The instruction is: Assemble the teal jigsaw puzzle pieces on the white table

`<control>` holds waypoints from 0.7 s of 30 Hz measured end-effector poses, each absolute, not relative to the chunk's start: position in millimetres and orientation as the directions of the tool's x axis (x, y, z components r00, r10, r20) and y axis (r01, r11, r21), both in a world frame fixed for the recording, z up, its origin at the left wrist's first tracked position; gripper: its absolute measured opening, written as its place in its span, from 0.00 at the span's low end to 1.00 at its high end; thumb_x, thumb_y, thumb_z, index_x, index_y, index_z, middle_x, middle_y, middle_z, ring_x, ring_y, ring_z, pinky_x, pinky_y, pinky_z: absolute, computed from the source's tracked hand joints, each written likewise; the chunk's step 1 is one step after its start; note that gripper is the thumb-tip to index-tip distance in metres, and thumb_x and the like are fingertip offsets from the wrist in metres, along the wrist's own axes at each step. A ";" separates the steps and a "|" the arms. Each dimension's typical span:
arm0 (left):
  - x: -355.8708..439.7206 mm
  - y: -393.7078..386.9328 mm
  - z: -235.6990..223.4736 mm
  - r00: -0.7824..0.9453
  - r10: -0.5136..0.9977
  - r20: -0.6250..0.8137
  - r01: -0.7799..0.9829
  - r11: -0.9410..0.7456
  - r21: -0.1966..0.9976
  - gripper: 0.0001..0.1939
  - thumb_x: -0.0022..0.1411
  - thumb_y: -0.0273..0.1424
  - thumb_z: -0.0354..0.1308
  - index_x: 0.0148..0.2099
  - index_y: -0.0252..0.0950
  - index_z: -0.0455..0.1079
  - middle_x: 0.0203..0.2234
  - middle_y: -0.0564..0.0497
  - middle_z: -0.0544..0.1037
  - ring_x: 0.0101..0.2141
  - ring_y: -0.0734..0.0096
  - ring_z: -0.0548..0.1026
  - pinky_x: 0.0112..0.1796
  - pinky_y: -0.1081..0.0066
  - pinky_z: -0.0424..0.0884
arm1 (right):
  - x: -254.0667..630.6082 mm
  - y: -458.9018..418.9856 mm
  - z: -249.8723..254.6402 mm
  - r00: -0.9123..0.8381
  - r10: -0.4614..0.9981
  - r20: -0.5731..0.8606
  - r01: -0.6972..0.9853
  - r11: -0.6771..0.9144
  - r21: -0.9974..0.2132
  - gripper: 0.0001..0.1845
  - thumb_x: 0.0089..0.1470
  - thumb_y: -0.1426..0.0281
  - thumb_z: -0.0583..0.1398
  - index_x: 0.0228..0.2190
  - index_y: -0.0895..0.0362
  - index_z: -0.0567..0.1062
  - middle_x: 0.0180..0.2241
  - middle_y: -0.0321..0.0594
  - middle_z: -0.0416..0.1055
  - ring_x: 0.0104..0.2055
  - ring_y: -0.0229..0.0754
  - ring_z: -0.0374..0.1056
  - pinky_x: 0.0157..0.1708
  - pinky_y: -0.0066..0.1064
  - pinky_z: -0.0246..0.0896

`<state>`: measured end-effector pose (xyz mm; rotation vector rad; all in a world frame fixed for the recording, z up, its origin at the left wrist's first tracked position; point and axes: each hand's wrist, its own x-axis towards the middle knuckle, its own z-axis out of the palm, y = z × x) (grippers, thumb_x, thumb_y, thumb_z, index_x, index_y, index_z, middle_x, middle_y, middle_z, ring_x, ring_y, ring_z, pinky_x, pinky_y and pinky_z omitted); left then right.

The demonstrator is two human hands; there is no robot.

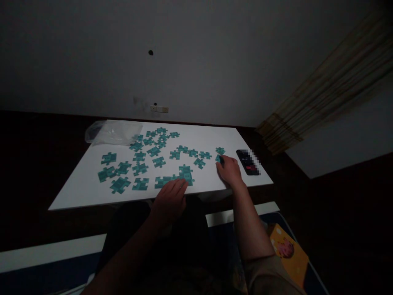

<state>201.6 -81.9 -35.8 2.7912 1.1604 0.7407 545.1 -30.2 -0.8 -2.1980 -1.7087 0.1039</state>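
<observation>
Teal jigsaw puzzle pieces lie scattered over a white table [211, 137]. Close to the near edge, several of them are joined into an L-shaped section [186, 174]. My left hand [172, 196] rests flat over the lower side of that section, fingers stretched out and holding nothing. Farther right, my right hand [229, 170] has its thumb and fingers closed on a puzzle piece [218, 158], which they partly hide. Just beyond it lies another loose piece [220, 150].
A black phone [244, 159] lies right of my right hand. At the table's far left corner is a clear plastic bag [116, 133]. A yellow box [290, 254] sits low on the right, below the table. A wall with a socket [159, 109] stands behind.
</observation>
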 end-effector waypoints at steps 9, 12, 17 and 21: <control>201.6 -83.1 -35.9 0.611 0.681 0.403 0.663 -0.719 0.209 0.27 0.76 0.26 0.60 0.73 0.41 0.79 0.70 0.38 0.83 0.68 0.39 0.83 0.68 0.41 0.82 | 558.9 -45.2 -10.8 0.258 0.955 0.148 0.944 -0.216 -0.247 0.27 0.73 0.62 0.66 0.66 0.60 0.81 0.62 0.59 0.82 0.68 0.63 0.73 0.73 0.52 0.63; 202.0 -83.3 -36.4 0.613 0.683 0.397 0.669 -0.716 0.201 0.27 0.76 0.26 0.61 0.73 0.42 0.79 0.70 0.38 0.83 0.68 0.39 0.83 0.67 0.41 0.83 | 563.9 -53.3 -8.1 0.269 0.955 0.126 0.946 -0.238 -0.218 0.26 0.74 0.63 0.64 0.64 0.66 0.83 0.60 0.68 0.81 0.67 0.67 0.73 0.73 0.55 0.61; 202.6 -82.8 -38.7 0.613 0.670 0.419 0.668 -0.723 0.177 0.27 0.76 0.26 0.62 0.74 0.39 0.78 0.69 0.36 0.84 0.67 0.40 0.83 0.65 0.42 0.84 | 560.1 -28.5 2.7 0.219 0.966 0.134 0.952 -0.182 -0.247 0.27 0.79 0.64 0.60 0.68 0.67 0.80 0.68 0.68 0.78 0.72 0.65 0.70 0.76 0.51 0.57; 202.2 -82.6 -39.8 0.616 0.662 0.427 0.664 -0.728 0.171 0.29 0.74 0.25 0.64 0.74 0.39 0.77 0.69 0.35 0.84 0.67 0.41 0.83 0.65 0.42 0.83 | 550.3 12.8 6.7 0.172 0.975 0.139 0.956 -0.131 -0.264 0.29 0.80 0.67 0.57 0.74 0.65 0.75 0.75 0.67 0.72 0.77 0.65 0.66 0.79 0.55 0.56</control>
